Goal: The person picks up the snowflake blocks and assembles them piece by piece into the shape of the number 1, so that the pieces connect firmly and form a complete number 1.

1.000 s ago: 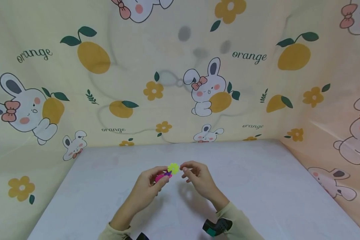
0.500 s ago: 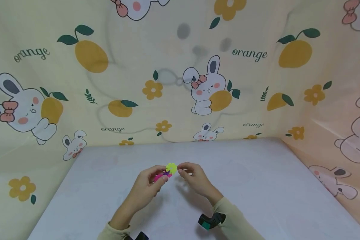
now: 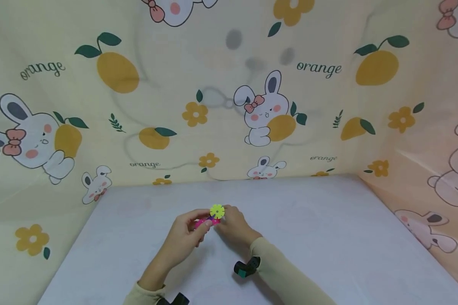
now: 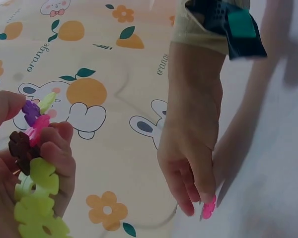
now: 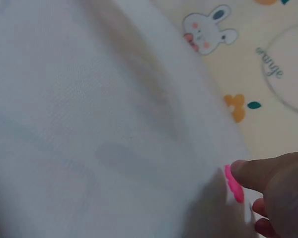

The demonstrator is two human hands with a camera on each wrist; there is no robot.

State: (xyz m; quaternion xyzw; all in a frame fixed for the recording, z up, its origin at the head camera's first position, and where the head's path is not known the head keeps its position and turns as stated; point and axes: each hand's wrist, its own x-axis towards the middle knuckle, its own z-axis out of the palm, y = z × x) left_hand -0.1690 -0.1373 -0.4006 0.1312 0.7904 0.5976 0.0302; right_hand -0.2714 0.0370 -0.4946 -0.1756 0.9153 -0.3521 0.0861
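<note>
My left hand (image 3: 181, 237) holds a joined chain of notched, flower-shaped plastic discs. A yellow disc (image 3: 217, 211) tops it in the head view, beside pink discs (image 3: 203, 223). The left wrist view also shows a purple disc (image 4: 32, 113), a brown disc (image 4: 21, 151) and yellow-green discs (image 4: 37, 208) along the fingers. My right hand (image 3: 234, 226) is low behind the chain, its fingertips hidden in the head view. In the left wrist view it pinches a separate pink disc (image 4: 208, 208), edge-on (image 5: 233, 184) near the tabletop; whether that disc touches the table I cannot tell.
A white tabletop (image 3: 309, 237) spreads beneath both hands. A cream cloth (image 3: 168, 84) printed with rabbits and oranges rises at the back and sides. A black wrist camera (image 3: 247, 267) sits on the right sleeve.
My right hand leaves the yellow disc's edge and moves left, behind the chain, where it pinches a pink disc. My left hand stays nearly in place, with the yellow disc turned slightly to face the camera.
</note>
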